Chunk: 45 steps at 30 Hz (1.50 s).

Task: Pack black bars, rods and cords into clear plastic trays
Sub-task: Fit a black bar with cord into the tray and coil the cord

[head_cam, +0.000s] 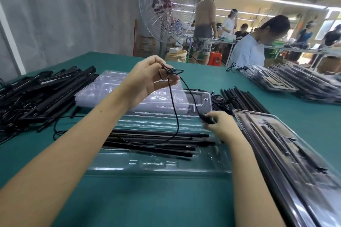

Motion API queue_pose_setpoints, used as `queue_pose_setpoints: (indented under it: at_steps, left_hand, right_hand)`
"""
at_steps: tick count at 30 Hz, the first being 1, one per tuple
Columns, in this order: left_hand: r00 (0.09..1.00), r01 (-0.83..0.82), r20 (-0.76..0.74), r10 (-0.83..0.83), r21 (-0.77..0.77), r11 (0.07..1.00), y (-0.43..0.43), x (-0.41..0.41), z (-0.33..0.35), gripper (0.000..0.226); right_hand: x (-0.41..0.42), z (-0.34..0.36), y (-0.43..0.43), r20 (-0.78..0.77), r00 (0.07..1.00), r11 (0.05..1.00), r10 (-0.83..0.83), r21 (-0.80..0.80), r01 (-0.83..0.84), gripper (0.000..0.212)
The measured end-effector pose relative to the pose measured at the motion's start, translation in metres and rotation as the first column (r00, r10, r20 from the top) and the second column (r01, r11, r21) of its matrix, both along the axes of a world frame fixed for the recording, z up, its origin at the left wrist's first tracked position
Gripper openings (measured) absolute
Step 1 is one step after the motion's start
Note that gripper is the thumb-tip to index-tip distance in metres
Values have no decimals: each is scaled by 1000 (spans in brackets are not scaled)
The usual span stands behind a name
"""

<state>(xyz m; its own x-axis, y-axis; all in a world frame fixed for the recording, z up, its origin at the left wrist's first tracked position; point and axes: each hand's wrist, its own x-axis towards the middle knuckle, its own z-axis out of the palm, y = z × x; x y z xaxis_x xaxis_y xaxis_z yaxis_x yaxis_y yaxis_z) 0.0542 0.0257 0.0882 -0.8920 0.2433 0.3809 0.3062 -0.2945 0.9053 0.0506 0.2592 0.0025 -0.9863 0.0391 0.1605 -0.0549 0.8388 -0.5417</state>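
Holding a thin black braided cord (176,116) up over the bench (166,201), I have my left hand (147,79) raised, its fingers (168,82) pinched together on the small bundled loops at one end. My right hand (220,125) sits lower, fingertips clamped on a small dark piece at the cord's other end. Between the two sets of fingers the cord hangs slack in a long loop, and its lowest part dips onto the black rods (156,141) below. Those rods lie side by side, lengthwise, in the clear tray (156,168) directly under my fingers; the tray's near moulded pockets show nothing in them. Just beyond the left fingers is a stack of clear trays (110,86), and I cannot tell whether anything is inside. Right of my right fingers lies a packed tray (276,134) with rods and a cord under clear plastic. Beyond those fingers are loose black rods (243,97), and farther right more packed trays (295,84). Well left of my left fingers sits a heap of black bars (46,88).
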Motion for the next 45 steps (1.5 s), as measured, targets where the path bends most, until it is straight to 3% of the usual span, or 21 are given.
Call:
queue_pose_setpoints:
  at_steps: [3, 5, 7, 10, 13, 17, 20, 23, 27, 29, 33, 35, 38, 41, 45]
  left_hand:
    - [1000, -20, 4, 20, 44, 999, -13, -9, -6, 24]
    - [997, -68, -40, 65, -79, 995, -19, -12, -15, 20]
    - [984, -163, -120, 132, -299, 940, -18, -11, -26, 17]
    - [931, -322, -335, 144, -570, 756, -3, -5, -44, 11]
    - [875, -388, -484, 1, -701, 598, 18, 2, -56, 8]
    - [886, -303, -440, -147, -788, 537, 40, 8, -65, 29]
    - [916, -208, -354, -190, -822, 530, 46, 11, -70, 35]
    - [943, -123, -274, -190, -814, 567, 45, 13, -74, 33]
    - [961, 9, -144, -235, -837, 547, 41, 17, -80, 34]
    - [946, 18, -135, -296, -886, 462, 37, 18, -83, 34]
    - [921, -103, -164, -354, -978, 184, 15, 15, -88, 31]
    - [933, -164, -196, -301, -978, 128, -1, 16, -84, 31]
    - [952, -227, -266, -150, -944, 238, -23, 23, -71, 26]
    - [969, -178, -230, -91, -905, 385, -40, 34, -64, 19]
    - [980, -67, -137, -142, -908, 413, -53, 46, -72, 16]
  right_hand:
    - [6, 16, 3, -246, 933, 957, -264, -190, 220, 17]
    - [13, 30, 1, -389, 837, 919, -386, -244, 310, 25]
    - [20, 46, -4, -517, 734, 896, -441, -307, 321, 29]
    - [31, 69, -10, -603, 678, 906, -420, -317, 279, 30]
    - [38, 86, -18, -566, 754, 943, -332, -208, 259, 35]
    - [57, 104, -40, -586, 780, 975, -220, -143, 167, 42]
    - [72, 115, -53, -615, 782, 987, -99, 37, 154, 38]
    - [87, 127, -58, -476, 879, 992, 18, 118, 44, 32]
    - [108, 139, -56, -146, 985, 968, 95, 246, -57, 15]
    - [110, 138, -57, -18, 996, 961, 84, 265, -77, 15]
    - [93, 119, -59, 253, 967, 941, 22, 323, -106, 35]
    - [81, 107, -60, 343, 938, 927, 55, 332, -176, 39]
    - [66, 90, -64, 419, 887, 916, 194, 247, -317, 26]
    - [53, 74, -69, 521, 788, 901, 329, 76, -426, 13]
    - [43, 57, -77, 604, 666, 867, 437, -86, -491, 7]
